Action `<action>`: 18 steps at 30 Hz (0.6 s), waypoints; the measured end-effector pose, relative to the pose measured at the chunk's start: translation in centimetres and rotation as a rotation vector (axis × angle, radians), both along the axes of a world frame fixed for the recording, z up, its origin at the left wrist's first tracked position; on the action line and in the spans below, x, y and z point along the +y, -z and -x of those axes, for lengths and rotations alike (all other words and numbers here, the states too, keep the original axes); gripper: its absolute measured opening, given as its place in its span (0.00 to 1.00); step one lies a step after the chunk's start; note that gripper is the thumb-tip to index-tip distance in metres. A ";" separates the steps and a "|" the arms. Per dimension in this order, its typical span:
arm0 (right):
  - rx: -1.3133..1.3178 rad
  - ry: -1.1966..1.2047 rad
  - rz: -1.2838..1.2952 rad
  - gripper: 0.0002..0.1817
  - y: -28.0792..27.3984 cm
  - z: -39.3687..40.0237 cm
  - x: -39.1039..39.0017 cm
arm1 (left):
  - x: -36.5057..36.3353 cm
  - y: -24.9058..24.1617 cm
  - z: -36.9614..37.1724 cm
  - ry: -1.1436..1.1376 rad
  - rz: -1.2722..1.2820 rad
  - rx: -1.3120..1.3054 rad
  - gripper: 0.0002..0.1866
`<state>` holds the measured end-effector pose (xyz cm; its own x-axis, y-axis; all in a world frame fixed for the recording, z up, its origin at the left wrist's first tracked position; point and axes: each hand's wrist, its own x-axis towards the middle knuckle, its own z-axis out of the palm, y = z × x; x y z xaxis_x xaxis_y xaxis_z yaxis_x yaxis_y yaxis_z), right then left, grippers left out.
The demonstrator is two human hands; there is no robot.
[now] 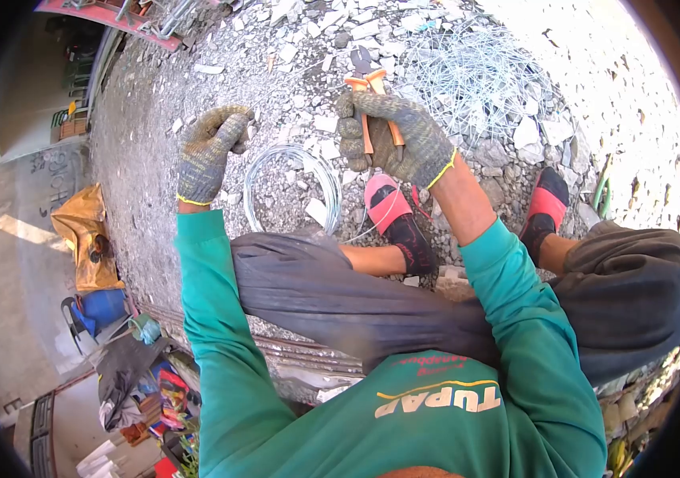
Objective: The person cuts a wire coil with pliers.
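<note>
My right hand [400, 135], in a dark knitted work glove with a yellow cuff edge, is wrapped round pliers [375, 80] with orange handles. Their dark head points away from me, over the gravel. To the left, my left hand [214, 150] wears a matching glove; its fingers are curled together, and whatever they hold, if anything, cannot be made out. Between and below the hands lies a coil of thin silvery wire [329, 182]. A loose strand trails from it towards my foot. Beyond my right hand spreads a tangled heap of short wire pieces [475, 80].
Rubble and gravel [149, 103] cover the ground. My feet in red-and-black footwear [545, 203] stand near the heap. At left lie a brown sack [81, 231], a blue container [102, 309] and assorted clutter. A red metal frame [109, 17] stands at upper left.
</note>
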<state>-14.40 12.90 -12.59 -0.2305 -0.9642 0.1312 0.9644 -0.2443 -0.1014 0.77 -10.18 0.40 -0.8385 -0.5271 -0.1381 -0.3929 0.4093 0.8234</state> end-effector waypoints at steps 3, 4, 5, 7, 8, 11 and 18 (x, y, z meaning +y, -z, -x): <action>1.438 0.315 -1.040 0.16 1.3 2.3 -0.2 | 2.6 -1.1 0.7 -0.075 0.123 -0.124 0.13; 1.436 0.322 -1.069 0.16 2.5 2.9 0.2 | 3.1 -1.1 1.0 -0.118 0.200 -0.175 0.13; 1.553 0.474 -1.198 0.16 3.7 3.4 0.6 | 3.0 -0.5 1.1 -0.117 0.211 -0.177 0.13; 1.693 0.646 -1.410 0.15 6.2 4.7 1.4 | 3.0 -0.7 1.1 -0.094 0.239 -0.174 0.12; 1.690 0.643 -1.424 0.15 7.3 5.6 2.0 | 3.2 -0.8 1.1 -0.085 0.276 -0.171 0.12; 1.684 0.628 -1.609 0.17 8.5 8.2 3.7 | 3.6 -0.9 1.4 -0.119 0.205 -0.147 0.13; 1.372 0.379 -1.321 0.21 10.1 6.6 2.0 | 4.0 -1.0 2.6 -0.112 0.141 -0.119 0.13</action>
